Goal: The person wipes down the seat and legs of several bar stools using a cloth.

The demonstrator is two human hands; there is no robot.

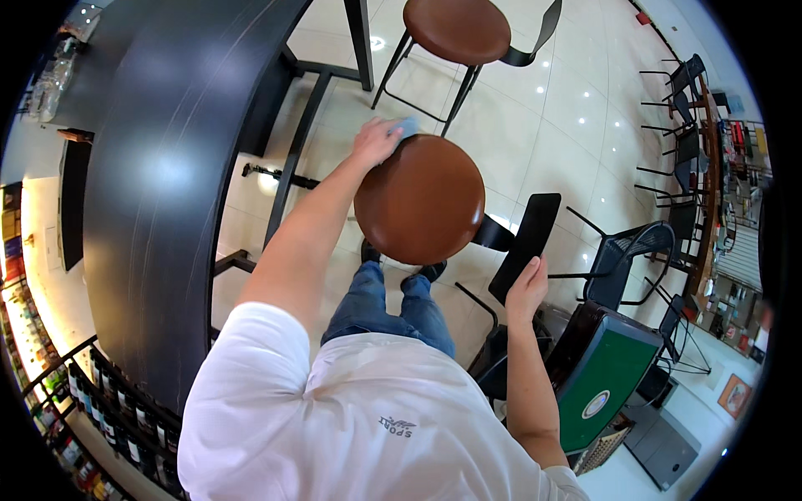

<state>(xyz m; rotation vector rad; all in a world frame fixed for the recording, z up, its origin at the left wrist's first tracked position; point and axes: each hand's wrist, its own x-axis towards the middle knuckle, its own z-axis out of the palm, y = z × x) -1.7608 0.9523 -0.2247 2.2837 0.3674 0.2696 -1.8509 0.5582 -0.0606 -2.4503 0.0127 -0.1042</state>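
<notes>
In front of me stands a bar stool with a round brown seat and a black backrest on its right side. My left hand is at the far left edge of the seat, fingers closed on a light blue cloth that bunches beside the rim. My right hand grips the near end of the backrest, thumb on its face and the other fingers partly hidden. Below the seat my shoes and jeans show on the tiled floor.
A long black marbled counter runs along the left, with a metal frame under it. Another brown stool stands beyond. At right are a black chair and a green-topped table; several chairs line a far table. Bottles sit lower left.
</notes>
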